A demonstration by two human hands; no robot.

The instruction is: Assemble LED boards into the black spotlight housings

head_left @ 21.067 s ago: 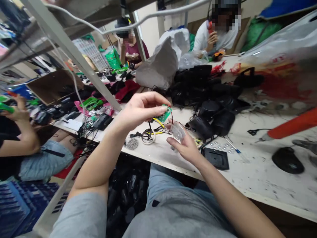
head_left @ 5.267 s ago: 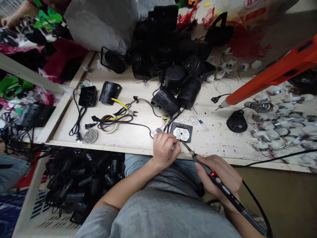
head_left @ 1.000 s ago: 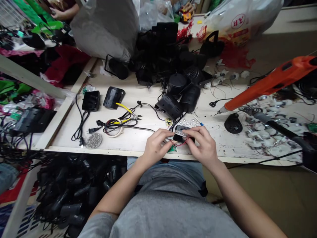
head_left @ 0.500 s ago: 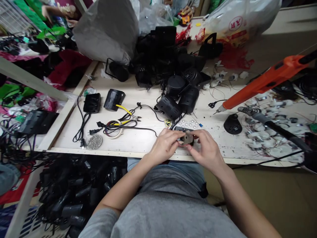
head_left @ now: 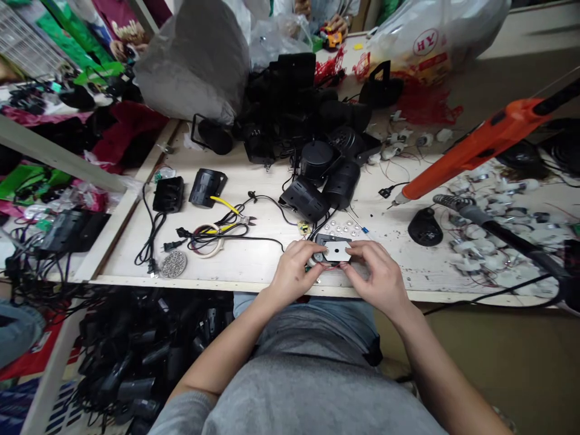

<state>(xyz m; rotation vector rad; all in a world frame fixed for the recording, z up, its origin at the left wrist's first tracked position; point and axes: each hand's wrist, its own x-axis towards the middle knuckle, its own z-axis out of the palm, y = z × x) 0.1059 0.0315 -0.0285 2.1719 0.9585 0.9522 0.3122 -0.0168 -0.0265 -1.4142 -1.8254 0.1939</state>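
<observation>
Between my two hands is a flat, pale plate (head_left: 337, 251) with a dark hole in its middle, lying over a black housing (head_left: 322, 238) at the table's front edge. My left hand (head_left: 295, 266) pinches the plate's left end with thumb and fingers. My right hand (head_left: 375, 270) grips its right end the same way. Thin red wires run below the plate by the fingertips. Just behind sit several small shiny round parts (head_left: 345, 228), a screwdriver with a blue tip (head_left: 364, 229) and a small circuit board (head_left: 303, 228).
Yellow-handled cutters (head_left: 226, 205), a tape roll (head_left: 207, 241) and a dish of screws (head_left: 173, 264) lie left. An orange electric screwdriver (head_left: 475, 151) hangs at right, near a soldering iron holder (head_left: 453, 204) and white motor parts (head_left: 502, 241). Black housings (head_left: 312, 121) pile up behind.
The plate has turned flatter and now shows its pale face with the hole. Both hands still hold it, slightly lower and with fingers at its ends. The view has shifted a little.
</observation>
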